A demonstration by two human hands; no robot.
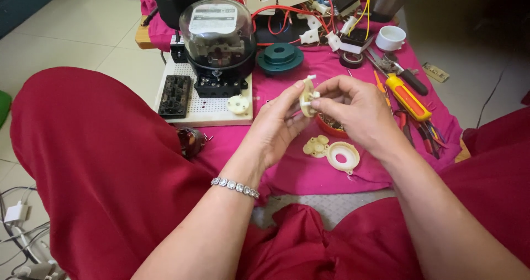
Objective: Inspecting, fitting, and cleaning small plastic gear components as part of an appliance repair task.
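Her left hand (274, 126) pinches a small cream plastic disc (307, 97) by its edge, turned upright so its face is toward the right hand (356, 112), whose fingertips close on a little white peg (310, 99) at the disc's middle; both hands are held up over the pink cloth (309, 172), likely so the small part sits close under the eyes. Just below them on the cloth lie a cream lobed piece (316, 146) and a cream ring cover (343, 157), touching each other. To the far left a glass-domed meter (218, 40) stands on a white perforated board (210, 104). To the right a yellow-handled screwdriver (407, 97) lies among pliers.
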